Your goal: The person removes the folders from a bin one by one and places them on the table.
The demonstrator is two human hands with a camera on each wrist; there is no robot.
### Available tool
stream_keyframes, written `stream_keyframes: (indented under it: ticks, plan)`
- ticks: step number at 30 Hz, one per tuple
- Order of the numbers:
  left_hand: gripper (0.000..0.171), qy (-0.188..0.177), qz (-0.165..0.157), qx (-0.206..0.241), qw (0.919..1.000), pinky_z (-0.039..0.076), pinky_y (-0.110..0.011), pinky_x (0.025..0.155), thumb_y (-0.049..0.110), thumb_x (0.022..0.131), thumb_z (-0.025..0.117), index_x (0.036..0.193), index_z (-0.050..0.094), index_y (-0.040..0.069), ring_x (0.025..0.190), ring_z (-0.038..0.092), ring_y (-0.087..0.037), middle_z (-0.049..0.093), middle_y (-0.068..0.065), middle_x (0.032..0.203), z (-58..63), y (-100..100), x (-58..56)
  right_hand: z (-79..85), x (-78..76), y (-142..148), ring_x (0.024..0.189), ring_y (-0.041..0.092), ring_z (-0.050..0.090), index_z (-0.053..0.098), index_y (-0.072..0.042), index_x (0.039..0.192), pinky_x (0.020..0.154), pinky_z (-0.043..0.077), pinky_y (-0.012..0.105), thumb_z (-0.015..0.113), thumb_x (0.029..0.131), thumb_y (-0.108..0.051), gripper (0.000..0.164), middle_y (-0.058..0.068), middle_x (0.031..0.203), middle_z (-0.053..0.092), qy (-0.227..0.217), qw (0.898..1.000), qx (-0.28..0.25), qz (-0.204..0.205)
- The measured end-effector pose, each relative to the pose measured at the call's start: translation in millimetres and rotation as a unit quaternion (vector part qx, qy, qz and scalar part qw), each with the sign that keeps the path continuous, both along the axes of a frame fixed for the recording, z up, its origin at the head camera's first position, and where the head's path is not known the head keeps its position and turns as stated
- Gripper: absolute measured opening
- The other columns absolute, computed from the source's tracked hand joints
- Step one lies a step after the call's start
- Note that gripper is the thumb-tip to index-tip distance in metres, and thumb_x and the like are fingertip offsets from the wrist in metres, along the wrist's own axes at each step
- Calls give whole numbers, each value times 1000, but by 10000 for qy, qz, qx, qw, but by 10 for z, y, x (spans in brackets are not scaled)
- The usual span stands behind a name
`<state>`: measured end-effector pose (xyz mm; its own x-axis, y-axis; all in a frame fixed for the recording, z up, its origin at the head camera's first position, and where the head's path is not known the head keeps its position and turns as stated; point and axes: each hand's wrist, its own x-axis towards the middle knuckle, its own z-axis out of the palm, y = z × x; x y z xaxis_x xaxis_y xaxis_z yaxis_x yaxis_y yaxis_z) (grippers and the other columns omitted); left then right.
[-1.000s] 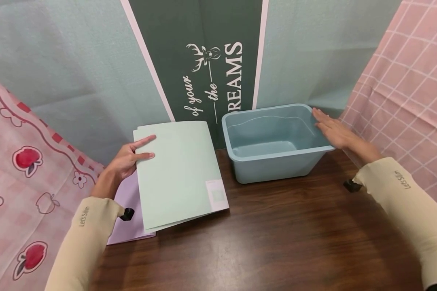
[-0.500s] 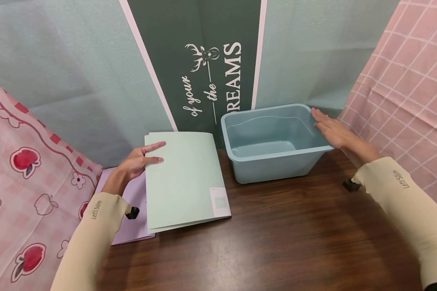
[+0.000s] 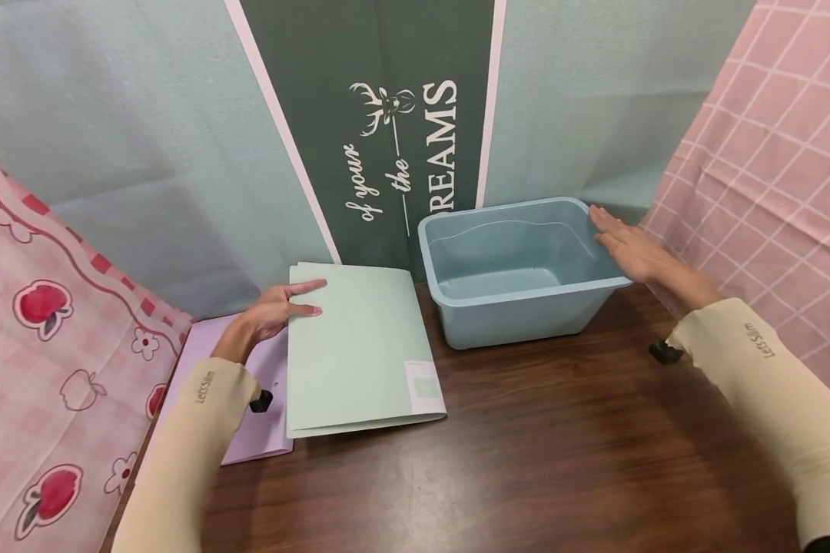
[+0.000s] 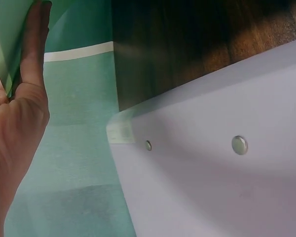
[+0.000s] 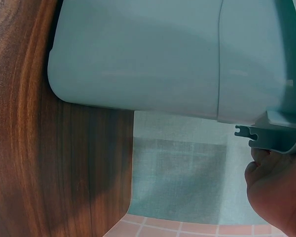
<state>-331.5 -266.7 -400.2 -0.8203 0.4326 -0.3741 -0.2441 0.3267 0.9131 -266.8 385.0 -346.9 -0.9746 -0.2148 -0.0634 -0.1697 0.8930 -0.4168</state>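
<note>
My left hand grips a pale green paper folder by its left edge, with the thumb and a finger spread over the front and the other fingers behind. A small label shows at the folder's lower right corner. The folder stands tilted and overlaps a lilac folder lying on the table. Two metal studs dot the lilac folder in the left wrist view. My right hand rests with straight fingers on the right rim of a blue-grey plastic bin, whose inside shows bare.
A dark brown wooden table bears everything. Behind it hangs a green cloth with a printed panel. Pink patterned cloth closes off the left side, and pink checked cloth the right.
My left hand has moved the green folder to the right and down, uncovering more of the lilac folder. The right hand and the bin have stayed in place.
</note>
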Motion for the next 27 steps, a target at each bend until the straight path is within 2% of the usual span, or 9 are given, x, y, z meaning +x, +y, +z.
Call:
stream_keyframes:
  ticks: [2,4,6,10,12,16,18,23,27]
  plan:
    - [70,-1,20,-73,10000,43,-15,60,1,94,78,158,51,13,72,52,3,30,-7,173,-30,3,-11,-1,-16,-3,161,46,0,0,3,166,129,2,63,21,116,-28,63,25,174,-2,-10,10000,16,19]
    - [70,3,8,-147,9999,35,-16,50,2,94,79,158,52,14,51,39,2,37,-9,169,-63,9,-22,-4,-28,1,161,46,0,-1,4,166,129,2,62,20,116,-27,62,26,174,-2,7,10000,4,45]
    - [70,-1,42,-224,9997,25,-20,46,3,93,80,157,54,15,44,22,-4,45,-11,164,-96,13,-28,-7,-44,5,161,46,-1,-1,4,166,130,1,60,20,116,-27,62,26,173,-2,29,10000,-17,68]
    - [71,-10,62,-346,9994,27,-21,49,2,92,80,157,54,16,46,21,-5,56,-17,155,-164,29,-29,-11,-77,6,161,46,0,0,5,166,131,-1,56,20,116,-26,62,27,173,-1,122,9998,-60,131]
    - [72,38,37,-431,9991,35,-20,52,1,92,80,158,53,15,49,31,-1,56,-19,153,-193,36,-21,-10,-95,1,161,46,0,0,5,166,131,-1,54,20,116,-27,62,27,173,-1,130,9998,-46,159]
    - [75,171,7,-629,9979,49,-18,70,2,92,81,159,50,13,79,58,3,52,-19,158,-247,59,-1,-8,-122,0,161,46,0,-1,6,165,131,-1,54,20,116,-26,62,27,173,-2,89,9998,16,167]
    - [76,216,33,-710,9972,49,-18,77,2,91,82,159,49,13,97,61,-4,51,-19,159,-274,66,4,-11,-140,7,161,46,0,-1,5,165,131,-1,55,20,116,-25,61,26,173,-2,40,9999,67,144]
    - [77,347,153,-892,9953,42,-31,109,2,91,81,160,48,12,143,46,-26,44,-20,164,-314,91,24,-25,-159,25,161,45,-2,-2,3,166,130,-1,59,19,116,-27,62,24,174,-4,-10,9999,47,92]
    - [78,601,261,-1204,9906,20,-52,129,5,90,83,160,47,10,160,21,-36,30,-21,171,-361,109,42,-34,-167,35,161,46,-2,-2,3,166,129,-2,61,18,116,-28,62,24,174,-4,0,9999,-1,101]
